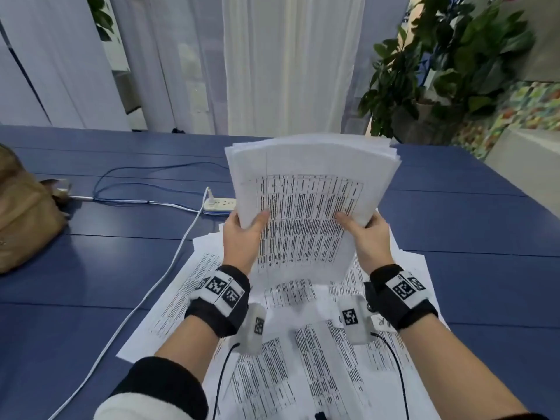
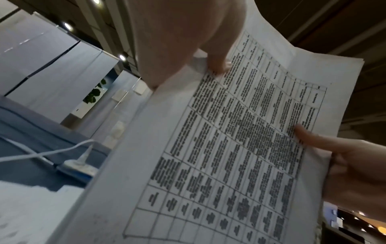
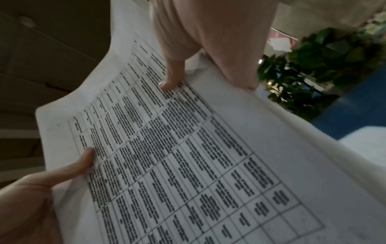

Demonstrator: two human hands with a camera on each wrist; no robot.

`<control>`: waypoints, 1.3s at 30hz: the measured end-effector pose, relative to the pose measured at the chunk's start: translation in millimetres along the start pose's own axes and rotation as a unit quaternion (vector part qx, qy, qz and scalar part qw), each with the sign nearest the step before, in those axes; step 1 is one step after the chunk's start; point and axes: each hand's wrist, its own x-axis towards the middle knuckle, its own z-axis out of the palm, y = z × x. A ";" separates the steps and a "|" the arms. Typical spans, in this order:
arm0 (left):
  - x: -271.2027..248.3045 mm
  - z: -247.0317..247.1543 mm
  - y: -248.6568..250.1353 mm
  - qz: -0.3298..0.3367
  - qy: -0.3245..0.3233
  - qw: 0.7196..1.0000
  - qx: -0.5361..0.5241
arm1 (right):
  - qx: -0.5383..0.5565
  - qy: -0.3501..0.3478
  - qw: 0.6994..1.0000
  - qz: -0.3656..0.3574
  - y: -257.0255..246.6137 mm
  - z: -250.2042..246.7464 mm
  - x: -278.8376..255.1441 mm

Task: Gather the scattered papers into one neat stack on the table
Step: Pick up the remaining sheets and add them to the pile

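Note:
A thick bundle of printed papers (image 1: 309,201) stands nearly upright above the blue table (image 1: 91,268), its top sheet a table of text. My left hand (image 1: 242,234) grips its left edge, thumb on the front. My right hand (image 1: 366,237) grips the right edge the same way. The left wrist view shows the bundle (image 2: 229,140) with my left hand (image 2: 183,49) at the top and my right hand (image 2: 344,165) at the right. The right wrist view shows the sheet (image 3: 188,148), my right hand (image 3: 198,41) and my left hand (image 3: 41,189). Several loose papers (image 1: 303,359) lie scattered below.
A white power strip (image 1: 219,204) with white and blue cables (image 1: 136,301) lies left of the bundle. A tan bag (image 1: 24,213) sits at the table's left edge. A potted plant (image 1: 439,71) stands beyond the far right corner. White curtains hang behind the table.

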 end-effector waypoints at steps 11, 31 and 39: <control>-12.5 -8.2 -61.2 -0.119 -0.068 0.989 0.051 | 0.004 -0.035 0.991 0.128 54.5 -6.7 -6.5; 16.0 -28.1 -54.6 -0.113 -0.083 0.985 0.098 | -0.186 -0.140 0.960 0.154 56.3 -16.6 -4.1; 11.7 -79.5 -100.7 -0.234 -0.190 0.909 0.287 | -0.191 -0.145 0.922 0.305 97.5 -14.6 -37.1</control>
